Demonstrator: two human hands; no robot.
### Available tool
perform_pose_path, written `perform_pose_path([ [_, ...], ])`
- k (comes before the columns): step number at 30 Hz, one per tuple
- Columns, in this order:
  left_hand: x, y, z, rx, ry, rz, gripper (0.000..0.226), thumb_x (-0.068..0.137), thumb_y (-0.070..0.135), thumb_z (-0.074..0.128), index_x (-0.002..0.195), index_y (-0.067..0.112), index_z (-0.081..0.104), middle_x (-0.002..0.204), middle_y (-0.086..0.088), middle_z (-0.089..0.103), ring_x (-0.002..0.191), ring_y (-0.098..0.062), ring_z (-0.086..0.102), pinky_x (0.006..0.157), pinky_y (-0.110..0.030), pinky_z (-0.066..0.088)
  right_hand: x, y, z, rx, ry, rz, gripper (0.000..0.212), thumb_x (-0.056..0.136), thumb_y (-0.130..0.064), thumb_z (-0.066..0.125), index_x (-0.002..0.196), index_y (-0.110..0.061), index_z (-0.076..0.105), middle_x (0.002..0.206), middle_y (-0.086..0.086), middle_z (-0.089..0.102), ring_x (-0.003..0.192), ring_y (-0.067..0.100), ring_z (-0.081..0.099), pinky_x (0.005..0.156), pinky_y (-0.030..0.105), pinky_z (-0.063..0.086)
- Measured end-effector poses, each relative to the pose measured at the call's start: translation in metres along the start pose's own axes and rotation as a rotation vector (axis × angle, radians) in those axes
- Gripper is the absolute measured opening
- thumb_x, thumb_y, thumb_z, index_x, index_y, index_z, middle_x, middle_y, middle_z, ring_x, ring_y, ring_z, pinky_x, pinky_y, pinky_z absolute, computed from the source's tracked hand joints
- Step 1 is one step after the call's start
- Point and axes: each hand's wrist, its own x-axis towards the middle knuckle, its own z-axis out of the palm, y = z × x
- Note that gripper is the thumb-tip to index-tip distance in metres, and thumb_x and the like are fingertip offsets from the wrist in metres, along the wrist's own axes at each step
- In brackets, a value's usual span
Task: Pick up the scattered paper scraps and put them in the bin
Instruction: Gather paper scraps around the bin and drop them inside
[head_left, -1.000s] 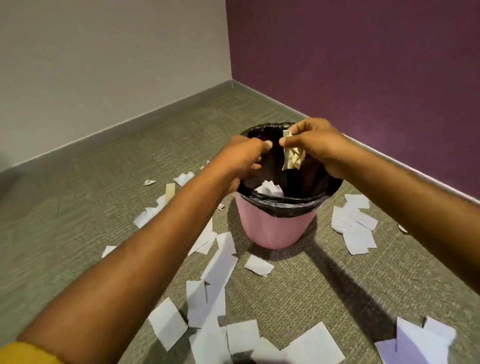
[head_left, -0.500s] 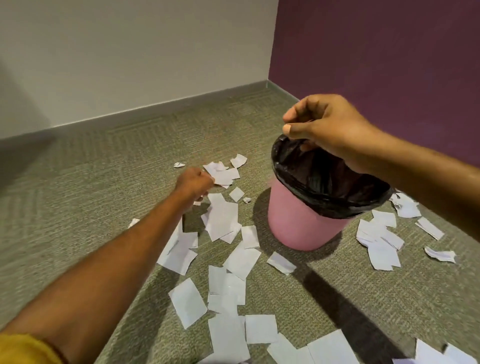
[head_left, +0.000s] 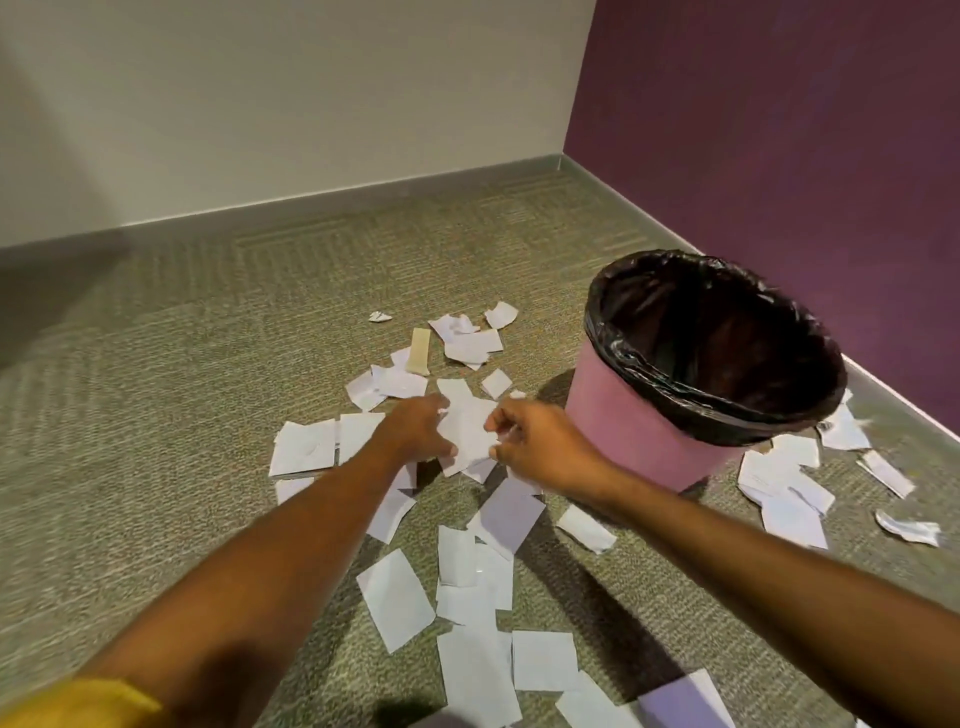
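left hand (head_left: 415, 431) extended low, fingers spread | right hand (head_left: 540, 448) alongside, fingers curled

Carpet (head_left: 182, 415) with paper scraps (head_left: 397, 597), pink bin (head_left: 623, 431)
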Motion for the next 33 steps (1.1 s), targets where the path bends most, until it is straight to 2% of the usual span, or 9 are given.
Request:
perform_pose_path([
  [4,0.009,0.004,0.017,0.036,0.022,0.004,0.095,0.082,0.040,0.092,0.158,0.009,0.044,0.156,-0.016,0.053,0.144,-0.035,0.049,0.109,-0.041,0.045,0.005,0.060,0.026,-0.213,-0.027,0.097,0.042,0.097,-0.011,0.075,0.138,-0.015,0.065,0.136,0.004,0.067,0.119,0.021,0.065,0.093,0.034,0.057],
  [10,0.013,0.006,0.036,0.180,0.128,0.003,0.090,0.066,0.047,0.099,0.132,0.012,0.050,0.129,-0.014,0.060,0.128,-0.036,0.055,0.094,-0.046,0.051,0.019,0.090,0.046,-0.313,-0.052,0.120,0.056,0.096,-0.015,0.077,0.146,-0.009,0.051,0.145,0.006,0.057,0.134,0.029,0.056,0.109,0.046,0.052],
  [14,0.015,0.009,0.038,0.204,0.152,-0.016,0.090,0.067,0.040,0.101,0.135,0.010,0.050,0.128,-0.017,0.059,0.125,-0.039,0.057,0.094,-0.048,0.053,0.029,0.094,0.059,-0.489,-0.021,0.039,0.054,0.096,-0.017,0.076,0.144,-0.012,0.052,0.141,0.007,0.058,0.130,0.031,0.054,0.106,0.044,0.052],
  [18,0.019,-0.002,0.037,0.059,0.245,0.008,0.053,0.094,0.014,0.076,0.143,0.007,0.056,0.132,-0.021,0.060,0.128,-0.041,0.058,0.098,-0.046,0.050,0.030,0.094,0.064,-0.507,0.031,0.024,0.044,0.092,-0.008,0.077,0.132,-0.011,0.058,0.134,0.011,0.055,0.110,0.027,0.064,0.090,0.036,0.059],
  [22,0.023,-0.013,0.022,-0.073,0.305,-0.018,0.036,0.101,0.003,0.058,0.136,0.001,0.064,0.127,-0.024,0.066,0.122,-0.042,0.062,0.094,-0.042,0.049,0.028,0.096,0.062,-0.394,0.069,0.023,0.029,0.095,0.002,0.070,0.121,-0.009,0.063,0.124,0.006,0.053,0.083,0.021,0.063,0.068,0.026,0.053],
  [24,0.019,-0.012,0.012,-0.117,0.294,-0.028,0.030,0.101,0.000,0.056,0.129,-0.002,0.067,0.124,-0.026,0.069,0.118,-0.042,0.064,0.086,-0.035,0.045,0.027,0.094,0.057,-0.299,0.094,0.029,0.024,0.097,0.004,0.067,0.116,-0.009,0.064,0.117,0.001,0.053,0.081,0.016,0.059,0.062,0.022,0.050],
  [26,0.015,-0.011,0.007,-0.175,0.244,-0.022,0.028,0.102,-0.001,0.055,0.126,-0.002,0.070,0.122,-0.025,0.072,0.117,-0.042,0.066,0.081,-0.031,0.044,0.029,0.089,0.051,-0.233,0.100,0.037,0.018,0.098,0.003,0.065,0.109,-0.012,0.064,0.112,0.001,0.059,0.085,0.018,0.064,0.061,0.029,0.056],
  [30,0.007,-0.008,0.016,-0.164,0.102,0.051,0.014,0.098,0.004,0.068,0.109,0.005,0.076,0.106,-0.009,0.072,0.111,-0.033,0.070,0.084,-0.028,0.050,0.027,0.077,0.039,-0.099,-0.070,0.080,0.012,0.097,-0.005,0.073,0.102,-0.014,0.067,0.096,-0.003,0.067,0.082,0.020,0.070,0.047,0.021,0.049],
  [33,0.005,0.003,0.024,-0.005,0.053,0.135,0.025,0.093,0.017,0.081,0.116,0.009,0.075,0.120,-0.012,0.067,0.117,-0.030,0.064,0.101,-0.044,0.053,0.020,0.071,0.042,-0.225,-0.231,0.021,0.017,0.091,-0.013,0.084,0.104,-0.015,0.074,0.098,-0.005,0.068,0.090,0.020,0.070,0.061,0.025,0.049],
])
